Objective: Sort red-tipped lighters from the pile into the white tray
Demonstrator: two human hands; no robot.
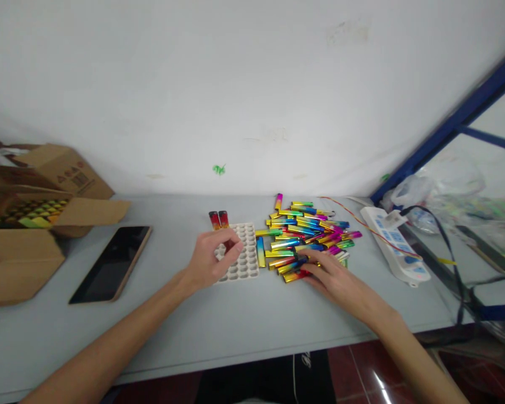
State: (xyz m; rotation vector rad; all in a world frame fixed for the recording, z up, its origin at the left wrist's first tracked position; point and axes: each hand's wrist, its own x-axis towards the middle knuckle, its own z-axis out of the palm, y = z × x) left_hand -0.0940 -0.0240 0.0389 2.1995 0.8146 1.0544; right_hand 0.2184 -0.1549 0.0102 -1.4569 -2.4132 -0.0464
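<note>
My left hand (212,255) is above the white tray (247,252), which has rows of small round-cornered holes. Its thumb and fingers are curled into a pinch; a dark reddish patch shows between them, too shadowed to name. Two red lighters (219,220) with black tops stand upright side by side at the tray's far left corner. On the right, my right hand (326,272) reaches into a pile of shiny, rainbow-coloured lighters (297,230). Its fingers lie slightly apart, touching lighters at the pile's near edge. A blue-yellow lighter (261,252) lies along the tray's right side.
At left, a black phone (111,264) lies near an open cardboard box (95,211) filled with lighters. A white power strip (393,244) with cables is right of the pile. Behind the table is a white wall; a blue metal frame (458,120) and plastic bags stand far right.
</note>
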